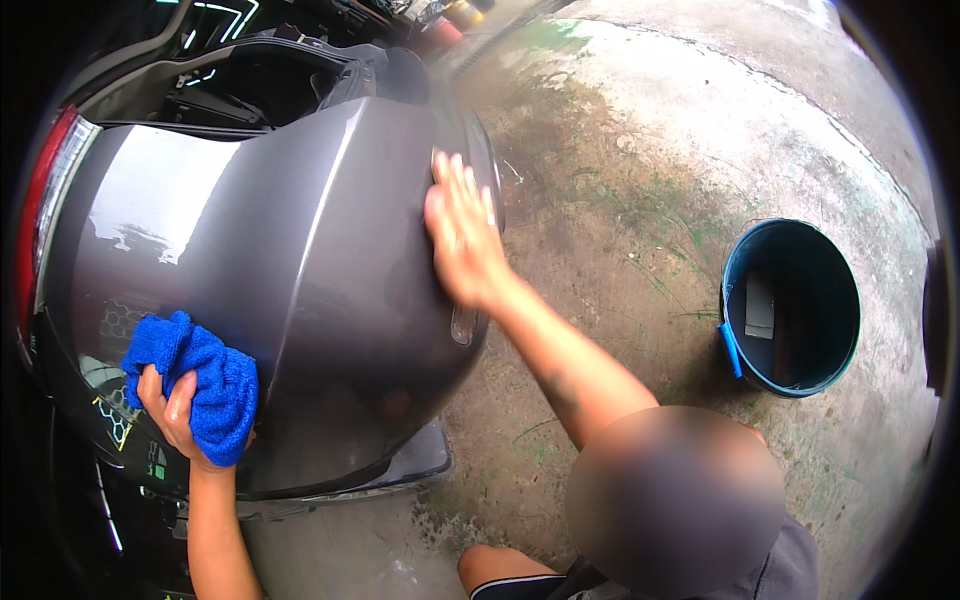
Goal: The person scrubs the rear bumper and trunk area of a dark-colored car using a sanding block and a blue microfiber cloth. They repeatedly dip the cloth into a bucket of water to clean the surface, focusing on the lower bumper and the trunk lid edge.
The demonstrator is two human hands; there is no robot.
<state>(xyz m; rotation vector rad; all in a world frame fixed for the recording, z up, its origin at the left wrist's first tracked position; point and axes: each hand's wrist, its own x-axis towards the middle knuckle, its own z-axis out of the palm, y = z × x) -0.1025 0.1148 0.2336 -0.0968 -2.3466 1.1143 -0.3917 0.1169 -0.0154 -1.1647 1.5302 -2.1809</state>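
My left hand (174,409) grips a bunched blue towel (214,382), probably microfibre, against the glossy dark grey body panel of a car (247,300). Farther right, my right hand (465,225) lies flat along the panel's curved side with its fingers extended. That hand is slightly blurred. Nothing shows in it, though whatever may be under the palm is hidden. Just below its wrist is a small oval recess (465,326) in the panel. A sharp crease runs down the panel between my hands. Bright reflections and hexagon-patterned light show on the paint.
A red and clear tail lamp (49,217) borders the panel at far left. Beyond lies an opening in the car body (247,86). A dark blue bucket (846,300) with a blue handle grip stands on the stained concrete floor (592,255). A round blur hides part of the lower right.
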